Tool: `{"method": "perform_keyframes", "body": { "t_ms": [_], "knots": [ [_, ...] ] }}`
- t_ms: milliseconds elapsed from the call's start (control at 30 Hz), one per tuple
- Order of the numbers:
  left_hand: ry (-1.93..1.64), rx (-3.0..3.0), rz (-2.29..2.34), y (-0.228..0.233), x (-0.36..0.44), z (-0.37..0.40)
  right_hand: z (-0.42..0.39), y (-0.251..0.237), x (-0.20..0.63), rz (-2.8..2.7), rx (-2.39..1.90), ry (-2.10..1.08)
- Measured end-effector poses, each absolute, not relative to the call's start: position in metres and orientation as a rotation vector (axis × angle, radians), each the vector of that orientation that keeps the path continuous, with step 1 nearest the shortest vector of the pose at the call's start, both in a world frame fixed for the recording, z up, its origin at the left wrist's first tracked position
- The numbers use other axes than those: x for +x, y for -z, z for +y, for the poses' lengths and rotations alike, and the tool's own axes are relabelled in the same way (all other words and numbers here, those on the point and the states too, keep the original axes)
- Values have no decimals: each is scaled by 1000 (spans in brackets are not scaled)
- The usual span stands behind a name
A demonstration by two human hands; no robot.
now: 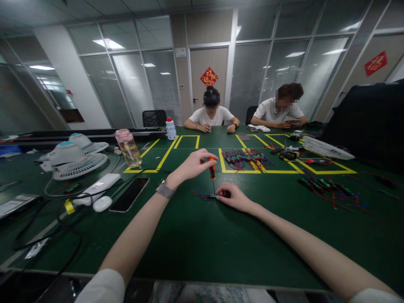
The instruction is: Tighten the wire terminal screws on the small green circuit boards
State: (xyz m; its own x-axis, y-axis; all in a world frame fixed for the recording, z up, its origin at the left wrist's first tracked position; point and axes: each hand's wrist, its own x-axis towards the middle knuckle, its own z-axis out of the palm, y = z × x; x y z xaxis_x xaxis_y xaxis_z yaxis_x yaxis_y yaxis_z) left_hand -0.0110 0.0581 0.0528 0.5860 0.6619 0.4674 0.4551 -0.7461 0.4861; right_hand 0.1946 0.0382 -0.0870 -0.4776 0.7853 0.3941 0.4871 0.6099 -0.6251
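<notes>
My left hand (196, 164) is closed on the handle of an orange and black screwdriver (212, 171), which stands upright with its tip down on a small green circuit board (213, 196). Red and blue wires (200, 195) trail from the board's left end. My right hand (234, 198) pinches the board's right end against the green table (195, 240). Something dark shows under the right fingers, too hidden to name. The exact spot the screwdriver tip touches is too small to make out.
Wired circuit boards (248, 160) lie in a heap beyond my hands, with more boards (331, 189) at the right. On the left are a phone (130, 194), a white case (102, 204), fans (75, 158) and a bottle (128, 148). Two people sit opposite.
</notes>
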Motion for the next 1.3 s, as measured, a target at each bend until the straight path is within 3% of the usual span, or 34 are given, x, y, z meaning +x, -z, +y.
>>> {"method": "perform_keyframes", "body": {
  "t_ms": [1300],
  "knots": [
    [-799,2284,861,-52,-9,55,37,85,196,-2178,-991,-556]
  ]
}}
